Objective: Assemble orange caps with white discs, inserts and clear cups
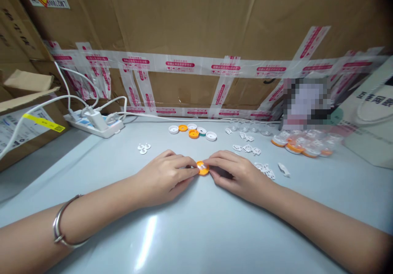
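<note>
Between my hands, on the table, is a small round orange base (202, 170) with something pale inside it that I cannot make out clearly. My left hand (172, 175) grips its left edge with the fingertips. From the other side my right hand (236, 171) pinches the right edge. Beyond them lies a group of round shallow bases, among them a white one (211, 135) and an orange one (193, 133). Small white stemmed discs (143, 148) rest left of my left hand. White cut-out pieces (247, 148) lie behind and beside my right hand.
Clear plastic domes (245, 126) stand at the back right, beside several dome-topped pieces with orange bases (295, 147). A crumpled white scrap (283, 169) lies nearby. A power strip (95, 122) with cables is at the back left. Large taped cardboard (184, 20) walls off the back.
</note>
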{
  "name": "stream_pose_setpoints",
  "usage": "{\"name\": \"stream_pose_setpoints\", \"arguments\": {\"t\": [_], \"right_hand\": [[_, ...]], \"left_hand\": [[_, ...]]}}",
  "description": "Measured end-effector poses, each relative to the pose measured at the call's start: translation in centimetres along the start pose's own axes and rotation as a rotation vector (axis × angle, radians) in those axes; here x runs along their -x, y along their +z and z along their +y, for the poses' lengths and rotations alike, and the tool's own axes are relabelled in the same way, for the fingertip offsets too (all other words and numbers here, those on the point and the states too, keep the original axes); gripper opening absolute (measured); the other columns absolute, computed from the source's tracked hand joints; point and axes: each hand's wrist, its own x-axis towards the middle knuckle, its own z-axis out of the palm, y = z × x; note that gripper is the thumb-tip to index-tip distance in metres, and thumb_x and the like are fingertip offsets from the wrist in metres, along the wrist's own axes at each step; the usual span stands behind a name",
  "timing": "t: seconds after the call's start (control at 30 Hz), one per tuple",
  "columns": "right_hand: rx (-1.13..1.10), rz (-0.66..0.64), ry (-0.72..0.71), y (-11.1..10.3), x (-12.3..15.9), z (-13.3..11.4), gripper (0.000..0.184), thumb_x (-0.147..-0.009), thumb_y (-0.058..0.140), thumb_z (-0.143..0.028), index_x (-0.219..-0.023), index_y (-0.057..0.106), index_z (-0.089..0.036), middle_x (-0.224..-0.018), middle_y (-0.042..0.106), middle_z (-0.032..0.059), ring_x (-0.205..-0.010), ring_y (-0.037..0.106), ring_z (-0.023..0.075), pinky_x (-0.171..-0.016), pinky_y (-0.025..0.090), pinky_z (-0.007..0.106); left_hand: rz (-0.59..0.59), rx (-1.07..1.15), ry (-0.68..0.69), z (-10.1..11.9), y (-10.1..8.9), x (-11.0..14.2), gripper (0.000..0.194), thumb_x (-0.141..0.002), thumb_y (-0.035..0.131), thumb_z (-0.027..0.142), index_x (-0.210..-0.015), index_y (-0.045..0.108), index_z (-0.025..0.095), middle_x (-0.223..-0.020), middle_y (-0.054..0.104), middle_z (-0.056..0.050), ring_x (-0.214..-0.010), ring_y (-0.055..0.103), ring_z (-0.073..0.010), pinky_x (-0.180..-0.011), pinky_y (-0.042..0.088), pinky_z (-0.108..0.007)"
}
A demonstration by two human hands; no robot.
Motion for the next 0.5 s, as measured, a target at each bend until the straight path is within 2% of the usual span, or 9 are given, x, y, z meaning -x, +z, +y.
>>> {"name": "stream_pose_setpoints", "arguments": {"t": [0.17,0.33,0.5], "right_hand": [[-0.046,-0.026,0.044,-0.05,-0.09,-0.15,0.03,-0.077,0.051,-0.01,-0.104,0.062,-0.022,-0.091,0.061,0.0057,-0.084,0.058,0.0166,-0.075,0.049,0.03],[-0.108,-0.019,0.071,-0.2,-0.12,-0.3,0.02,-0.077,0.058,-0.018,-0.096,0.064,-0.022,-0.088,0.061,0.0047,-0.082,0.058,0.0158,-0.074,0.049,0.028],[-0.207,-0.037,0.142,-0.11,-0.16,-0.27,0.011,-0.08,0.059,-0.025,-0.089,0.064,-0.02,-0.087,0.062,0.0047,-0.081,0.059,0.0146,-0.074,0.048,0.027]], "left_hand": [[0.009,0.005,-0.004,-0.03,0.07,0.01,0.03,-0.089,0.04,0.017,-0.114,0.056,0.023,-0.108,0.062,-0.005,-0.09,0.06,-0.0148,-0.081,0.04,-0.03],[0.029,0.029,0.001,-0.21,0.24,0.1,0.03,-0.088,0.042,0.017,-0.113,0.057,0.024,-0.107,0.062,-0.005,-0.091,0.06,-0.0144,-0.082,0.04,-0.03],[0.064,0.17,-0.021,-0.16,0.3,-0.03,0.025,-0.087,0.044,0.016,-0.106,0.06,0.022,-0.104,0.064,-0.005,-0.091,0.06,-0.0139,-0.082,0.041,-0.029]]}}
